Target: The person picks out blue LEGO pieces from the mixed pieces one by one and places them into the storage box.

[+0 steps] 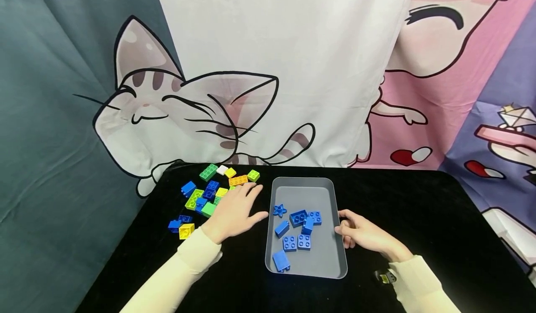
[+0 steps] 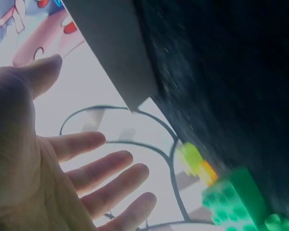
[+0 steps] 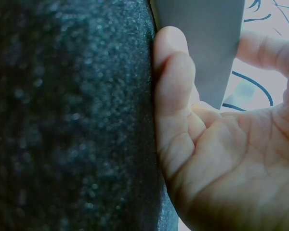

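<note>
My left hand (image 1: 232, 213) hovers at the right side of a loose group of toy building bricks, its fingers spread and holding nothing. In the left wrist view the palm and straight fingers (image 2: 118, 171) show, with a green brick (image 2: 236, 199) beyond them. A grey tray (image 1: 322, 257) lies in the middle of the table. Inside it are several blue bricks (image 1: 289, 243) and a blue star-shaped piece (image 1: 279, 210). My right hand (image 1: 362, 231) grips the tray's right edge, thumb at the rim and fingers curled against the outer wall, as the right wrist view shows.
Left of the tray lie bricks in several colours: a yellow brick (image 1: 186, 231) nearest, blue bricks (image 1: 188, 189), a green brick (image 1: 208, 172) and an orange brick (image 1: 238, 180). The black cloth-covered table (image 1: 410, 201) ends at a printed curtain (image 1: 293, 34) behind.
</note>
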Available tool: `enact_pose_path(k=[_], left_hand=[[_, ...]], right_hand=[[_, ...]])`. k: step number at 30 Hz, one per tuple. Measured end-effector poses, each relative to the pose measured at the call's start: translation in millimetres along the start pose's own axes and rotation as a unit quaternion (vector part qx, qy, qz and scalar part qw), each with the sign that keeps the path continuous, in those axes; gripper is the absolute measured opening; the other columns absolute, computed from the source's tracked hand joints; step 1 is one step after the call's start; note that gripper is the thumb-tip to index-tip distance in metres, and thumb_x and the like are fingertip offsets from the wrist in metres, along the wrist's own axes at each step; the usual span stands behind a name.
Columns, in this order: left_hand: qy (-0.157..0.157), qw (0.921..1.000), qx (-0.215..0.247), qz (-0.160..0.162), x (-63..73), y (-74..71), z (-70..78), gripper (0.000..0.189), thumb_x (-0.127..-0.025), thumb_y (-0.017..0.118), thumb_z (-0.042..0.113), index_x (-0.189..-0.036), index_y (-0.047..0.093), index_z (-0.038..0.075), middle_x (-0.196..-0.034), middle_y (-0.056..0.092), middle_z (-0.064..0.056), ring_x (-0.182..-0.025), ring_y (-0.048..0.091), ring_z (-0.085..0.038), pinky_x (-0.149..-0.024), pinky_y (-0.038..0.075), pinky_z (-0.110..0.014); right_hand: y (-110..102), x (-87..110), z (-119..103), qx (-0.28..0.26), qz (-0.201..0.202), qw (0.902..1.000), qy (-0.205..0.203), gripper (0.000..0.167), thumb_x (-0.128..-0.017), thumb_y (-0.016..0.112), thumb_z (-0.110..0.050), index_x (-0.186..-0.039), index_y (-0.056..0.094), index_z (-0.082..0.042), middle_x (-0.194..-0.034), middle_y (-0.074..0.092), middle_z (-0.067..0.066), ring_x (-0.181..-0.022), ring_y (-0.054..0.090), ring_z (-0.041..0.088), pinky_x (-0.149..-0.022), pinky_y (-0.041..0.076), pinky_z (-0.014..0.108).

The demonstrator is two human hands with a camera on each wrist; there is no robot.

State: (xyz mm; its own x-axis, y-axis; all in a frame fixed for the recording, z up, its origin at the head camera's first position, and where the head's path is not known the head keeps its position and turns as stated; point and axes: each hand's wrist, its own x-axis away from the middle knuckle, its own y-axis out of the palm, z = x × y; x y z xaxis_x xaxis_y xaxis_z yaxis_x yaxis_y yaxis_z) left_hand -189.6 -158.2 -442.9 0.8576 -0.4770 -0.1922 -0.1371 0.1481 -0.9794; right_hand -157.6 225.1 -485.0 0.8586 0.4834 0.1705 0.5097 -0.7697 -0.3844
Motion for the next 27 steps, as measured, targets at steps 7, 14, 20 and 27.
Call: enact_pose_path(k=[7, 14, 20, 27], left_hand=[[-0.009, 0.9991, -0.027, 0.033, 21.7, -5.3, -32.6, 0.055, -0.095, 0.071, 0.037, -0.141, 0.060, 0.008, -0.140, 0.062, -0.016, -0.120, 0.065, -0.036, -0.100, 0.055, -0.053], [-0.028, 0.9976, -0.040, 0.050, 49.4, -4.2, -68.8, 0.040, -0.094, 0.069, 0.017, -0.131, 0.065, 0.004, -0.127, 0.066, -0.017, -0.110, 0.068, -0.035, -0.091, 0.058, -0.053], [-0.032, 0.9953, -0.062, 0.067, 66.4, -0.1, -92.0, 0.035, -0.090, 0.068, 0.007, -0.125, 0.069, 0.003, -0.118, 0.068, -0.017, -0.104, 0.068, -0.037, -0.082, 0.058, -0.054], [-0.028, 0.9940, -0.077, 0.072, 72.5, 3.0, -112.5, 0.032, -0.086, 0.066, -0.002, -0.118, 0.071, 0.005, -0.110, 0.069, -0.015, -0.095, 0.067, -0.036, -0.075, 0.058, -0.052]], right_hand=[[1.0, -0.9, 0.2, 0.000, 0.002, 1.0000, -0.003, 0.054, -0.104, 0.059, -0.018, -0.145, 0.038, 0.009, -0.080, 0.062, 0.013, -0.068, 0.065, 0.020, -0.063, 0.055, 0.028], [2.4, -1.1, 0.4, -0.001, 0.007, 1.0000, 0.000, 0.052, -0.104, 0.059, -0.017, -0.144, 0.039, 0.008, -0.081, 0.064, 0.013, -0.068, 0.065, 0.020, -0.062, 0.055, 0.029], [1.4, -0.6, 1.4, -0.003, 0.005, 1.0000, 0.003, 0.053, -0.104, 0.059, -0.018, -0.146, 0.038, 0.008, -0.081, 0.063, 0.012, -0.069, 0.066, 0.020, -0.062, 0.055, 0.029], [1.0, 0.1, 1.5, 0.001, 0.005, 1.0000, 0.002, 0.054, -0.104, 0.060, -0.019, -0.145, 0.038, 0.009, -0.081, 0.063, 0.012, -0.068, 0.066, 0.020, -0.062, 0.055, 0.029]])
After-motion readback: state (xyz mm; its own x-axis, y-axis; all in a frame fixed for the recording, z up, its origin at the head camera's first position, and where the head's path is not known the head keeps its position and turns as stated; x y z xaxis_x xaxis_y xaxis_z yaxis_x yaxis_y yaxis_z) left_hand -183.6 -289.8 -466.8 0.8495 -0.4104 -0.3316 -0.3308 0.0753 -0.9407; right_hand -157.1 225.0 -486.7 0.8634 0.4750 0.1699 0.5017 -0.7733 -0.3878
